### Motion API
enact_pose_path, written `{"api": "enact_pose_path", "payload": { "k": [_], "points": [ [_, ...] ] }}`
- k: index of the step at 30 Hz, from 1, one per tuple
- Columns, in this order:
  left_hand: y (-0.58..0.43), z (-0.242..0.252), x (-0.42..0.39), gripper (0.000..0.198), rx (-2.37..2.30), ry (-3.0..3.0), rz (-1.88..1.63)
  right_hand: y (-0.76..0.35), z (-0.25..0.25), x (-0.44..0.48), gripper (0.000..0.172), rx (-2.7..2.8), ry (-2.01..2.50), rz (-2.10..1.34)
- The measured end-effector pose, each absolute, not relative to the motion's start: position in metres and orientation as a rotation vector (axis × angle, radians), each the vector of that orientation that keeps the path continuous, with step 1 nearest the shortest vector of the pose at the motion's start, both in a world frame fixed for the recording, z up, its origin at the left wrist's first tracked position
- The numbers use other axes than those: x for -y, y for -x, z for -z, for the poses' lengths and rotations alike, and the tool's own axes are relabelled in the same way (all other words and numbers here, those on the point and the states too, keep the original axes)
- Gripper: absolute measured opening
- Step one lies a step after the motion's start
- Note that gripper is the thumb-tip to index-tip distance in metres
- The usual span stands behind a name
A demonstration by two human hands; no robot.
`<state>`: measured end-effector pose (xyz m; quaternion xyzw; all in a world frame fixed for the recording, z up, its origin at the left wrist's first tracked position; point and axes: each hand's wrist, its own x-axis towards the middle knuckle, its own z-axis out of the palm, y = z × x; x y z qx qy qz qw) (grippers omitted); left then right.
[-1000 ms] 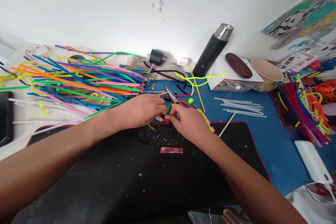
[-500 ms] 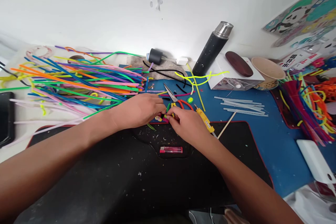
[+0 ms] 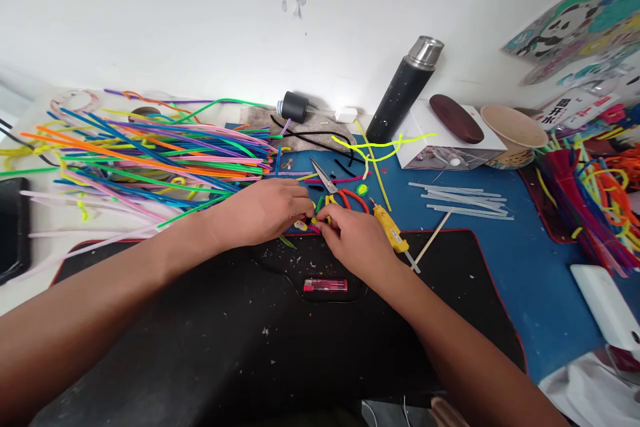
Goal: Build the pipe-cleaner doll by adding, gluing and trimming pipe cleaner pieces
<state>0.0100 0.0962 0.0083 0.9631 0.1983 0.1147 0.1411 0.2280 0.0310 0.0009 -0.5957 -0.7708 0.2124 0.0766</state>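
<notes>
My left hand (image 3: 265, 211) and my right hand (image 3: 357, 238) meet at the back edge of the black mat. Thumbs and fingertips are pinched around a small yellow-green pipe cleaner piece (image 3: 314, 221), mostly covered by the fingers. Bits of magenta, green and yellow pipe cleaner lie right beside and under the fingertips. Just beyond my right hand rest scissors (image 3: 345, 197) with red-orange handles, blades pointing away to the left. A yellow glue gun (image 3: 393, 230) lies along the outer side of my right hand. Nearer to me, a red lighter (image 3: 325, 285) is on the mat.
A large heap of coloured pipe cleaners (image 3: 165, 153) spreads at the left. Behind stand a black thermos (image 3: 403, 93), a white drawer box (image 3: 450, 159) and a paper cup (image 3: 513, 130). Glue sticks (image 3: 460, 200) and a wooden stick (image 3: 433, 240) lie right, beyond the black mat (image 3: 200, 327).
My fingers shift very slightly around the small piece. The view tilts a little; the hands stay in the same spot and the surrounding things have not moved.
</notes>
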Motion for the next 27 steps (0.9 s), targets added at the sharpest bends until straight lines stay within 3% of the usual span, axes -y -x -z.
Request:
{"api": "enact_pose_path", "payload": {
  "k": [13,27],
  "points": [
    [-0.0077,-0.0061,-0.094,0.024,-0.607,-2.735,-0.359,-0.2262,-0.0005,-0.0308,0.007,2.335,1.769,-0.604],
    [-0.0074,-0.0063,-0.0886,0.041,-0.569,-2.869,-0.256,-0.2236,-0.0023,-0.0293,0.007,2.358,1.822,-0.592]
  ]
}}
